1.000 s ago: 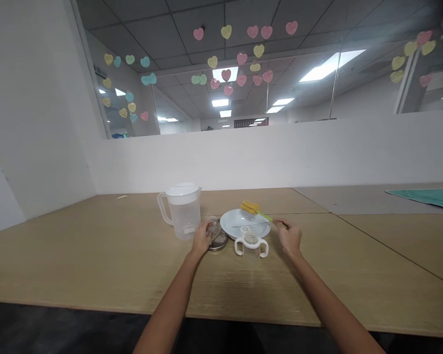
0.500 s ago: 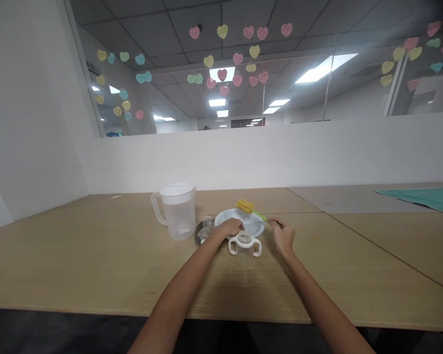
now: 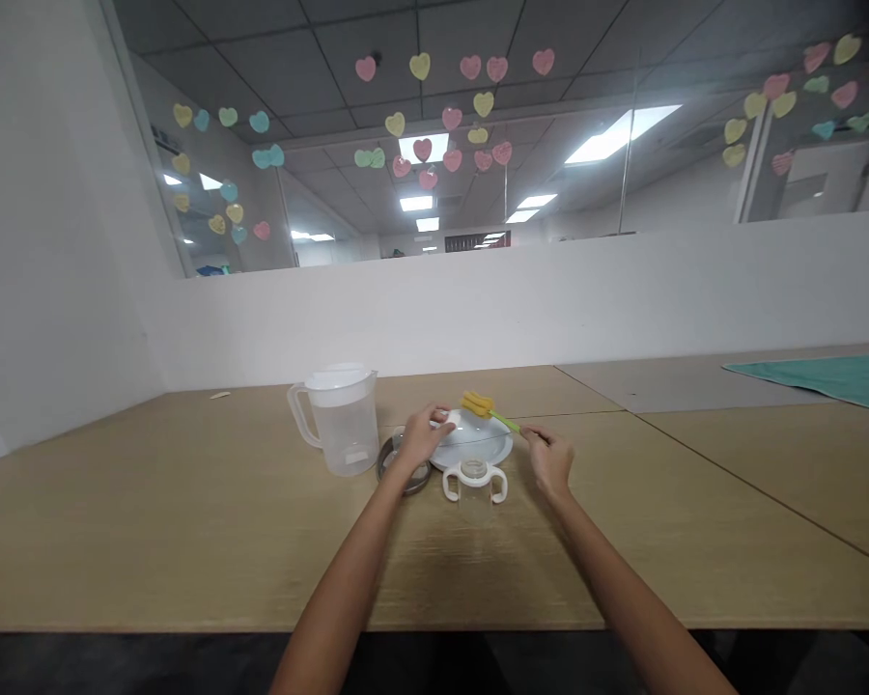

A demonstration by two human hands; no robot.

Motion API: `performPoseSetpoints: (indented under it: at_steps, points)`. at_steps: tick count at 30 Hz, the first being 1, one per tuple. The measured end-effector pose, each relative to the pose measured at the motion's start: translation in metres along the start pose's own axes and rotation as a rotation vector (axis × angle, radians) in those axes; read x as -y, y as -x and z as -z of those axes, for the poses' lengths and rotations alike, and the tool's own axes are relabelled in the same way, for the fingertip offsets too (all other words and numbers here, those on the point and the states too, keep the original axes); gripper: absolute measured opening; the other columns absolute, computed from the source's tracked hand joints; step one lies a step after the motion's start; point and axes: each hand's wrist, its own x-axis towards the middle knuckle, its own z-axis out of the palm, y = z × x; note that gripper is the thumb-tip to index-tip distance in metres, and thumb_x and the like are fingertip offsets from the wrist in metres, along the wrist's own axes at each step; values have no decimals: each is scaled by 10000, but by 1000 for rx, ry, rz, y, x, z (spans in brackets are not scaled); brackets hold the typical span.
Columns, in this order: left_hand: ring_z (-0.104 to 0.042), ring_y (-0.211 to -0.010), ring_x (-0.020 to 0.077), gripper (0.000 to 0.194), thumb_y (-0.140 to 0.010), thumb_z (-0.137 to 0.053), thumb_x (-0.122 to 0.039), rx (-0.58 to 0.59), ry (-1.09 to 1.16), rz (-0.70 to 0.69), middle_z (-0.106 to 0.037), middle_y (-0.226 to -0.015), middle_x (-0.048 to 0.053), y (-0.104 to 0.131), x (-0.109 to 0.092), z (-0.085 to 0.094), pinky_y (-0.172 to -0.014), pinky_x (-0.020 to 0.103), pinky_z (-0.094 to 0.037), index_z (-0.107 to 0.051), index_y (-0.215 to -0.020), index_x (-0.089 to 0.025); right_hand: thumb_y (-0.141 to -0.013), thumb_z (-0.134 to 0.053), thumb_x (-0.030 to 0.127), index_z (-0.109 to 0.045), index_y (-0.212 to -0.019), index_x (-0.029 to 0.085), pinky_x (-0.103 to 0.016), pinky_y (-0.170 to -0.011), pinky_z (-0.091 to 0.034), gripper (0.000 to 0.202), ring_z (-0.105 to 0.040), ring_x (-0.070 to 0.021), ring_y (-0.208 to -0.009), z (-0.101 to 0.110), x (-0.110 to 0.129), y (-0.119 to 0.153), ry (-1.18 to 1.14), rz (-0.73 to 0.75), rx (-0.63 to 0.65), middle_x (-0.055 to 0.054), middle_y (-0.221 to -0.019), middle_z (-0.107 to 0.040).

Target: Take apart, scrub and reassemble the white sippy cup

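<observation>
My right hand grips the green handle of a bottle brush. Its yellow sponge head is up over the far rim of a white bowl. Over the bowl's left edge is my left hand, thumb and fingers apart, with nothing visible between them. In front of the bowl a clear baby bottle stands upright without a cap, a white two-handled ring around its neck. Partly behind my left wrist lies a round metal dish with clear parts in it, mostly hidden.
A lidded translucent pitcher stands left of the dish, handle to the left. A teal cloth lies at the far right of the wooden table. A small pale strip is at the back left, before the white wall.
My left hand has lifted from the bowl's near side and moved left and away from me, its fingers parting. My right hand keeps the brush almost in place. The view has shifted slightly.
</observation>
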Motion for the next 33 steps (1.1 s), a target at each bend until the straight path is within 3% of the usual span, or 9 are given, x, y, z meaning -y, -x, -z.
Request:
performPoseSetpoints:
  at_steps: [2, 6, 10, 14, 17, 20, 25, 33]
  points:
    - [-637, -830, 152, 275, -755, -621, -241, -121, 68, 26, -681, -907, 46, 7, 9, 5, -734, 255, -502, -611, -1022, -177, -607, -599, 381, -730, -656, 151, -305, -659, -454, 268, -623, -228, -709, -1, 1, 1, -54, -39, 63, -86, -697, -708]
    - [-648, -842, 162, 266, -817, -565, -312, -255, 107, 42, -687, -916, 70, 24, 23, 3, -761, 282, -522, -603, -1031, -158, -540, -650, 360, -722, -609, 137, -260, -478, -381, 244, -541, -166, -527, -4, 3, 5, -173, -133, 288, -47, -538, -641]
    - [-638, -879, 156, 295, -860, -514, -350, -310, 32, 2, -671, -968, 73, 42, 26, 1, -806, 285, -519, -582, -1080, -166, -511, -677, 353, -712, -611, 136, -236, -382, -249, 241, -370, -87, -388, -6, 6, 7, -259, -212, 376, -5, -458, -566]
    - [-615, -918, 169, 329, -888, -467, -350, -272, -161, -65, -644, -1037, 70, 59, 34, 20, -838, 304, -498, -543, -1168, -194, -505, -703, 382, -692, -637, 135, -224, -356, -205, 281, -293, -55, -361, -6, 9, 6, -363, -245, 457, 26, -440, -515]
    - [-598, -932, 206, 333, -888, -454, -334, -346, -314, -14, -640, -1013, 86, 66, 49, 39, -862, 349, -476, -552, -1161, -170, -516, -714, 399, -678, -663, 138, -219, -351, -209, 302, -278, -54, -357, -5, 9, 4, -398, -250, 428, 64, -391, -428]
    - [-571, -1006, 235, 297, -882, -437, -279, -269, -414, -5, -641, -1033, 100, 68, 64, 51, -914, 384, -446, -595, -1102, -157, -537, -711, 410, -670, -684, 136, -217, -352, -212, 313, -280, -59, -352, -5, 6, 3, -392, -235, 366, 80, -367, -386]
    - [-565, -1030, 226, 307, -860, -444, -210, -85, -429, -38, -646, -1059, 73, 66, 75, 49, -936, 387, -441, -612, -1117, -200, -544, -698, 429, -666, -678, 126, -221, -357, -203, 332, -290, -65, -345, -6, 5, 5, -350, -202, 346, 81, -360, -383]
    - [-552, -1063, 199, 293, -841, -405, -121, 14, -407, -9, -575, -1099, 89, 71, 81, 42, -970, 372, -437, -673, -942, -181, -553, -679, 403, -672, -678, 129, -217, -359, -223, 301, -327, -73, -351, -6, -1, 4, -292, -186, 327, 59, -381, -441]
